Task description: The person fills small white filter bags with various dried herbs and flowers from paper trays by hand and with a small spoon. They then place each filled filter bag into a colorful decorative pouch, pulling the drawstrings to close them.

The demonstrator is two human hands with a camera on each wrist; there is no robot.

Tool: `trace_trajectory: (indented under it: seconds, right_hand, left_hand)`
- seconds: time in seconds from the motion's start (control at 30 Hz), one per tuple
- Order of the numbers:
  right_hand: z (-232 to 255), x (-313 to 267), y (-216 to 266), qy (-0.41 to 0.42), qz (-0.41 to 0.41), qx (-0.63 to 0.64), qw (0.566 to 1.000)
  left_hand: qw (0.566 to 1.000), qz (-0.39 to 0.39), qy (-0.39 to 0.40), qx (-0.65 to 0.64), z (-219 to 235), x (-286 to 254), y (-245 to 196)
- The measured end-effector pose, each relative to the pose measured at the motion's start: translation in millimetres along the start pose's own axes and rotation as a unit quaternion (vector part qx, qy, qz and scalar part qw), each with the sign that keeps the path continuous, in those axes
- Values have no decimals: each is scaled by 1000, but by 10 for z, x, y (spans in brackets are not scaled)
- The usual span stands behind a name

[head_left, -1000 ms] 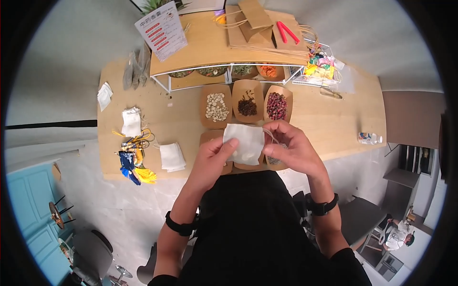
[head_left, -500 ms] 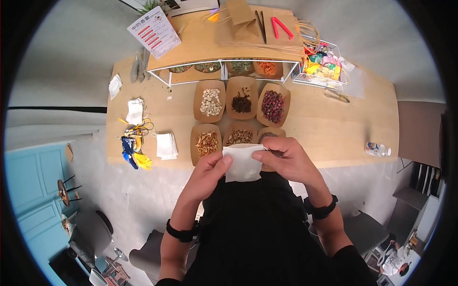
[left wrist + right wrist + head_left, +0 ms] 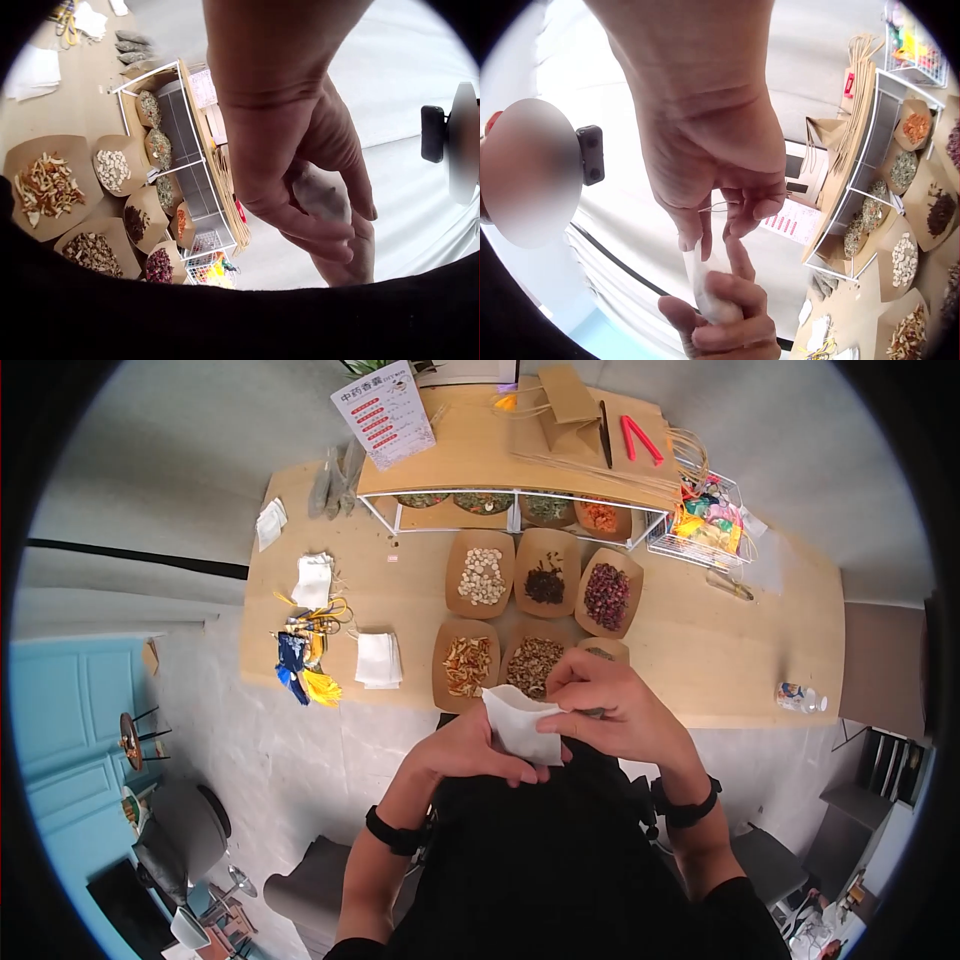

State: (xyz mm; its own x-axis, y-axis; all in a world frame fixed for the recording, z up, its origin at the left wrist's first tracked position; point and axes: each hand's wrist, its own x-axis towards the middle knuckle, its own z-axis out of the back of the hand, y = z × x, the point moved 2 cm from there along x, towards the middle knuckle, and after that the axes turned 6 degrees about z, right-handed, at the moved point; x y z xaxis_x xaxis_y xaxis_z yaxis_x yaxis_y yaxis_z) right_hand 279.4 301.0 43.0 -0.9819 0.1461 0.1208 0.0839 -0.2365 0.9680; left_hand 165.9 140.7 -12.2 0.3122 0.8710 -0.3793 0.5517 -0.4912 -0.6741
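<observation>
A small white pouch [image 3: 524,726] is held up in front of the black top, its mouth upward. The left hand [image 3: 470,748] cups it from below and the side, fingers curled round its lower part. At the upper right edge, the right hand [image 3: 618,710] pinches the pouch between thumb and fingers. A thin string loops from the right fingers in the right wrist view, where the pouch [image 3: 711,289] bulges at its lower end. In the left wrist view the left hand [image 3: 300,165] covers much of the pouch [image 3: 321,193].
Paper trays of white pieces [image 3: 482,576], dark cloves [image 3: 545,584], rosebuds [image 3: 607,597] and chopped roots [image 3: 467,665] stand beyond the hands. White pouches [image 3: 378,660] and tassels [image 3: 322,687] lie left, a bottle [image 3: 801,698] right. Behind is a raised shelf [image 3: 480,440].
The left hand has moved from the pouch's left edge to underneath it and curled round it. The right hand still pinches the upper right edge. The pouch is lower and tilted; the head view has shifted.
</observation>
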Motion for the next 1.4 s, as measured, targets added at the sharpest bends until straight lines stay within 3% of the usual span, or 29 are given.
trace_trajectory:
  seconds: [0.13, 0.2, 0.27, 0.33, 0.4, 0.6, 0.83, 0.9, 0.97, 1.03, 1.1, 1.17, 1.27, 1.3, 1.33, 1.4]
  right_hand:
    - [-211, 225, 110, 1, 1, -60, 998]
    - [-321, 392, 280, -8, -4, -83, 997]
    - [-413, 546, 533, -102, -4, -141, 985]
    - [-584, 725, 678, -89, 21, -176, 980]
    - [-803, 861, 741, -59, 34, -252, 965]
    - [-1056, 1097, 333, 10, -45, -324, 945]
    - [-996, 1293, 67, 76, -44, -309, 947]
    - [-966, 1342, -16, 82, -26, -283, 955]
    - [-886, 1389, -84, 92, -7, -256, 962]
    - [-735, 1478, -139, 42, -35, -236, 970]
    - [-539, 1445, -565, -68, -64, -128, 987]
    - [-430, 1509, -1302, -137, -204, -205, 947]
    - [-470, 1539, -2356, -92, -204, -281, 933]
    - [-535, 1551, -2575, -72, -160, -347, 921]
    - [-573, 1607, -2667, -52, -115, -411, 903]
    - [-609, 1686, -2826, -32, -127, -425, 895]
  left_hand:
    - [996, 24, -8, 83, 270, -216, -31]
    - [980, -63, -128, 138, 382, -386, -116]
    - [971, -44, -137, 193, 529, -551, -251]
    - [959, -16, -143, 245, 695, -684, -312]
    - [939, -77, -163, 292, 830, -773, -361]
    - [915, -114, -210, 325, 1180, -774, -343]
    - [927, -38, -222, 300, 1475, -712, -325]
    - [916, -79, -219, 327, 1516, -610, -335]
    - [918, -66, -221, 324, 1589, -496, -323]
    - [920, -48, -224, 319, 1668, -416, -267]
    - [918, -33, -277, 283, 1763, -363, -174]
    - [921, -38, -288, 260, 1820, -339, -115]
    - [931, -53, -296, 208, 1826, -354, -97]
    - [925, -39, -321, 197, 1788, -373, -110]
    - [919, -25, -346, 187, 1772, -394, -104]
    - [920, -34, -348, 178, 1792, -411, -35]
